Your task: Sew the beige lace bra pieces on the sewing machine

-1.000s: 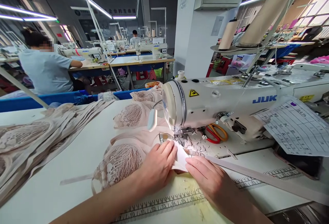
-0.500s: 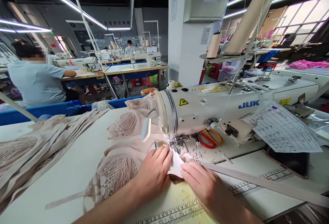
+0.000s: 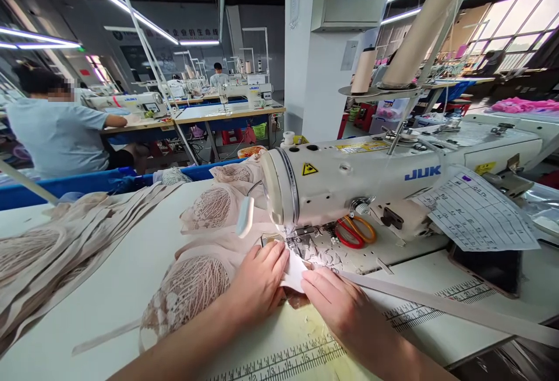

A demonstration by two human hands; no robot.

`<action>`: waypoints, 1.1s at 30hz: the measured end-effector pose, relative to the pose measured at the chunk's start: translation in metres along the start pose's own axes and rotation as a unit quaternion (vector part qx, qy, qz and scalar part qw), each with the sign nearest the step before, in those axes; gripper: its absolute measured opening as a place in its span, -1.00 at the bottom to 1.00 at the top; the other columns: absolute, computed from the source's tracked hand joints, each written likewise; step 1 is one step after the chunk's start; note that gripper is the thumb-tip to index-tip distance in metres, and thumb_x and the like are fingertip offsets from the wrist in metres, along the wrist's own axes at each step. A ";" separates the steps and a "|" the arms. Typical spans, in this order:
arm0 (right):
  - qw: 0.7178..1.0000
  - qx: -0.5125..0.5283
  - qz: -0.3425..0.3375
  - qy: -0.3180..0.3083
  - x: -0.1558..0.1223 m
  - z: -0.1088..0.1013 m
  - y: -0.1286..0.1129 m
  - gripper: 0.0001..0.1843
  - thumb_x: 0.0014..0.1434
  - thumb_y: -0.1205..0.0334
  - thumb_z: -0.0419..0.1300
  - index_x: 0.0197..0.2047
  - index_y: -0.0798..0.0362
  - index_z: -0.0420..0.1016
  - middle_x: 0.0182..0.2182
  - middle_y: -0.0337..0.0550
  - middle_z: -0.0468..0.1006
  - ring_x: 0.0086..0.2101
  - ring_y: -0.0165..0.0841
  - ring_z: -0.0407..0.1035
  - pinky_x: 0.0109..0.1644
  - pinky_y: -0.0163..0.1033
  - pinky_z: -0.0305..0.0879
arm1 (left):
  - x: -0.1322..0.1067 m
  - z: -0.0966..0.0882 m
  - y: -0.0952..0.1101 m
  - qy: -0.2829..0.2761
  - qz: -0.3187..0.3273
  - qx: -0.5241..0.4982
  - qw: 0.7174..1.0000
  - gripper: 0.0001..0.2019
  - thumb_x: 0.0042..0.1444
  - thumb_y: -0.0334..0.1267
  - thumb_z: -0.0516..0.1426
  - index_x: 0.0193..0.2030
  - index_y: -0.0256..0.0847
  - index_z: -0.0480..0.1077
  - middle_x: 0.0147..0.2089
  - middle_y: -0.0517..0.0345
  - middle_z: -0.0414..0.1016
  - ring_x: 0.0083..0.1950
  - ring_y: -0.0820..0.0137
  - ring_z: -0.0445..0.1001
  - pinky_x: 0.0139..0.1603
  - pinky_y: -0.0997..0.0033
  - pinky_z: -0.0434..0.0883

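Observation:
Under the needle area of a white sewing machine (image 3: 323, 186) lies a pale panel of bra fabric (image 3: 293, 270). My left hand (image 3: 258, 279) is on its left side, fingers together and pressed down close to the presser foot. My right hand (image 3: 340, 299) pinches the panel's right edge, its fingertips just short of the left hand. Beige bras with lace cups (image 3: 187, 290) trail leftward past my left wrist. A narrow beige strap band (image 3: 437, 302) runs from the machine bed across to the right. My thumbs are mostly hidden.
Red-and-orange-handled scissors (image 3: 354, 232) and thread scraps (image 3: 325, 258) lie on the machine bed. A written sheet (image 3: 480, 212) hangs above a dark phone (image 3: 489, 267). More beige garments (image 3: 65, 253) cover the left. Thread cones (image 3: 363, 71) stand behind; a co-worker (image 3: 61, 116) sits far left.
The view has shifted slightly. Both hands keep nearly the same place on the fabric beside the needle; no grip has visibly changed.

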State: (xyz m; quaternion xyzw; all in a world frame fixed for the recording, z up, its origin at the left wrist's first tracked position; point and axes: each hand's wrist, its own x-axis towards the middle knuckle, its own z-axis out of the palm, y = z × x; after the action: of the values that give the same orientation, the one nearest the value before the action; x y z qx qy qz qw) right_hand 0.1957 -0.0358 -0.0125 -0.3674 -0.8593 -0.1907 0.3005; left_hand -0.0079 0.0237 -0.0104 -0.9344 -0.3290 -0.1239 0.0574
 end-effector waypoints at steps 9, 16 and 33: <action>0.993 -0.109 -0.031 0.030 0.011 0.009 -0.001 -0.66 0.17 0.62 -0.01 -0.18 0.22 0.56 -0.32 -0.06 0.59 -0.28 -0.28 0.47 -0.25 -0.22 0.40 | 0.005 -0.008 -0.002 0.110 0.124 -0.028 0.986 -0.83 0.26 -0.39 0.00 -0.22 -0.29 0.42 -0.23 0.00 0.53 -0.24 0.31 0.46 -0.23 0.27 0.44; 0.991 -0.121 -0.039 0.043 0.008 0.015 0.002 -0.66 0.20 0.59 0.01 -0.13 0.24 0.58 -0.24 -0.03 0.63 -0.23 -0.27 0.48 -0.18 -0.21 0.44 | 0.006 -0.002 -0.015 0.157 0.168 0.043 0.972 -0.80 0.30 -0.46 -0.03 -0.24 -0.30 0.41 -0.39 0.12 0.45 -0.37 0.40 0.39 -0.36 0.37 0.35; 0.999 -0.041 -0.017 0.011 0.010 0.007 0.004 -0.64 0.26 0.57 -0.04 -0.06 0.25 0.55 -0.21 0.01 0.61 -0.24 -0.30 0.44 -0.14 -0.19 0.45 | 0.015 -0.001 -0.029 0.122 0.142 0.072 0.980 -0.77 0.32 -0.43 -0.06 -0.19 -0.29 0.42 -0.32 0.07 0.47 -0.32 0.35 0.40 -0.32 0.34 0.33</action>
State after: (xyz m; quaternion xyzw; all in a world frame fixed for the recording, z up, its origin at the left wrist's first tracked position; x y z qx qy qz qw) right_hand 0.1900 -0.0240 -0.0110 -0.3631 -0.8532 -0.2351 0.2915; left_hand -0.0151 0.0549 -0.0041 -0.9429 -0.1914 -0.2039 0.1812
